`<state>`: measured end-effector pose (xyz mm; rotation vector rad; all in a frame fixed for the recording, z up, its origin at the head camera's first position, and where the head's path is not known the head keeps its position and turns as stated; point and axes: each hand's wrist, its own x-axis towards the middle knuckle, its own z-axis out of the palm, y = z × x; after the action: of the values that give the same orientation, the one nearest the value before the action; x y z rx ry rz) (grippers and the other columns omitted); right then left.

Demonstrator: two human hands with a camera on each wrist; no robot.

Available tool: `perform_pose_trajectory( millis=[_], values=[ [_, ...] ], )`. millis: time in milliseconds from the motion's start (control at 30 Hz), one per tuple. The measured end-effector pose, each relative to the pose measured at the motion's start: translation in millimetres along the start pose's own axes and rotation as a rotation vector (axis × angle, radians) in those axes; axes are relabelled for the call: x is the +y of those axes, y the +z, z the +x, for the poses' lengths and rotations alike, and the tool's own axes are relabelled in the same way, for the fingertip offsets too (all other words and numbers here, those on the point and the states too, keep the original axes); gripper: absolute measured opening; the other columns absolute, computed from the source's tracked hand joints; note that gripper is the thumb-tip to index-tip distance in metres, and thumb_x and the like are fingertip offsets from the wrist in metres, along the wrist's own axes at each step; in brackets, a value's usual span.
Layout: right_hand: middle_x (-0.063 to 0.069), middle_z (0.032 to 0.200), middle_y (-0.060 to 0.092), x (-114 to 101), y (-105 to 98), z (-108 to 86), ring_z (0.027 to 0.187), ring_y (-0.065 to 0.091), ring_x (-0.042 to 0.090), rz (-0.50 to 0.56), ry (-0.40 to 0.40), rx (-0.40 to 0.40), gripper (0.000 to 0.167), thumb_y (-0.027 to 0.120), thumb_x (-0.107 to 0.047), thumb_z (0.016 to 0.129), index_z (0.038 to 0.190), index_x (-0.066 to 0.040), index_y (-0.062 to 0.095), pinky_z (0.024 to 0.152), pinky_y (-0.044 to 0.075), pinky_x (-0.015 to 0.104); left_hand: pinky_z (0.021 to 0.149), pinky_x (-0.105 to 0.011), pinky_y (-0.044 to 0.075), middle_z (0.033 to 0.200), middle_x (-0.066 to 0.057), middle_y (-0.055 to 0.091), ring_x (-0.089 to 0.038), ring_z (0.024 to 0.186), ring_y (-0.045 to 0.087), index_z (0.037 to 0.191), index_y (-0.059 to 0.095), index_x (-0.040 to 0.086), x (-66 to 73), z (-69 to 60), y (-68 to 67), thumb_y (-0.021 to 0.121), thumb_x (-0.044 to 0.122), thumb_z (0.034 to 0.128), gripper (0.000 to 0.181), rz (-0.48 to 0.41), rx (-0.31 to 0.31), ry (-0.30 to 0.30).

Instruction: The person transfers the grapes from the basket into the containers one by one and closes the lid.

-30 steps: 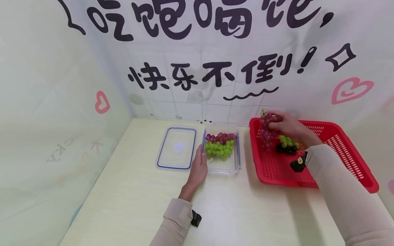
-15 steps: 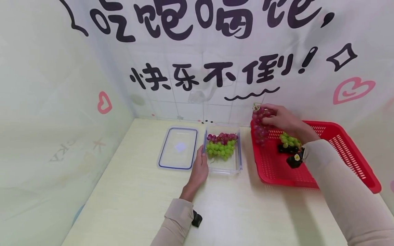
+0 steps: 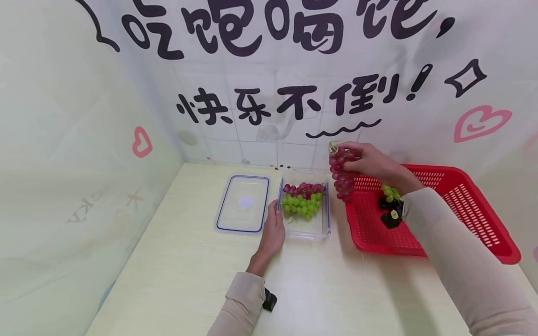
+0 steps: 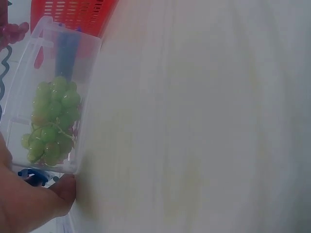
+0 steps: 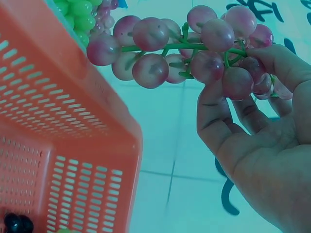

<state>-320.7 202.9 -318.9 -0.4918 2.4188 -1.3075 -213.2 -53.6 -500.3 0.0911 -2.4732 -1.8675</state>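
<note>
In the head view my right hand point(image 3: 370, 161) holds a bunch of red grapes point(image 3: 341, 172) near its stem end, with the bunch hanging down by the basket's left rim. The right wrist view shows thumb and fingers pinching these red grapes point(image 5: 150, 48). My left hand point(image 3: 273, 231) rests along the left wall of a clear plastic container point(image 3: 308, 233); its thumb lies beside the container's corner in the left wrist view. Inside the container, green grapes point(image 3: 300, 206) lie in front of other red grapes point(image 3: 303, 188).
A clear lid point(image 3: 242, 205) with a blue seal lies left of the container. The red basket point(image 3: 365, 238) on the right holds green grapes point(image 3: 390, 192) and dark fruit, partly hidden by the right arm. A printed sheet point(image 3: 252, 144) covers the wall behind the table.
My right hand has lifted the red grapes up from the basket and moved left with them, towards the container. The left hand has stayed at the container's side.
</note>
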Motion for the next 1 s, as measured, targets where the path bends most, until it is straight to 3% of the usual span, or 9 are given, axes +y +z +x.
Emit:
perform_pose_trajectory(
  millis=[200, 367, 667, 1000],
  values=[
    [0.019, 0.124, 0.061, -5, 10, 6.6, 0.103, 0.06, 0.028, -0.031, -0.043, -0.048, 0.049, 0.058, -0.002, 0.096, 0.144, -0.011, 0.051, 0.085, 0.058, 0.033, 0.119, -0.053, 0.025, 0.158, -0.02, 0.033, -0.034, 0.147, 0.028, 0.154, 0.024, 0.009, -0.2, -1.3, -0.3, 0.021, 0.02, 0.1099, 0.045, -0.007, -0.008, 0.0],
    [0.019, 0.122, 0.06, -6, 21, 13.2, 0.1, 0.057, 0.028, -0.044, -0.083, -0.11, 0.051, 0.058, 0.0, 0.095, 0.144, -0.01, 0.05, 0.079, 0.057, 0.027, 0.12, -0.052, 0.025, 0.157, -0.02, 0.033, -0.034, 0.147, 0.028, 0.154, 0.024, 0.008, -0.4, -0.5, -0.2, 0.022, 0.019, 0.1098, 0.045, -0.011, -0.01, 0.009],
    [0.017, 0.119, 0.058, -6, 51, 21.5, 0.093, 0.056, 0.026, -0.021, -0.067, -0.251, 0.049, 0.06, 0.001, 0.093, 0.141, -0.008, 0.053, 0.076, 0.058, 0.032, 0.119, -0.053, 0.026, 0.156, -0.022, 0.033, -0.035, 0.147, 0.028, 0.153, 0.025, 0.007, -2.9, -2.4, -0.9, 0.023, 0.018, 0.1097, 0.044, -0.016, -0.018, 0.014],
    [0.017, 0.132, 0.056, -4, 77, 29.3, 0.114, 0.052, 0.031, -0.104, -0.078, -0.297, 0.052, 0.059, 0.004, 0.091, 0.142, -0.007, 0.054, 0.094, 0.056, 0.042, 0.118, -0.054, 0.027, 0.155, -0.022, 0.034, -0.035, 0.146, 0.03, 0.152, 0.025, 0.005, -0.7, -2.7, -0.9, 0.022, 0.015, 0.1093, 0.044, -0.018, -0.017, 0.042]
  ],
)
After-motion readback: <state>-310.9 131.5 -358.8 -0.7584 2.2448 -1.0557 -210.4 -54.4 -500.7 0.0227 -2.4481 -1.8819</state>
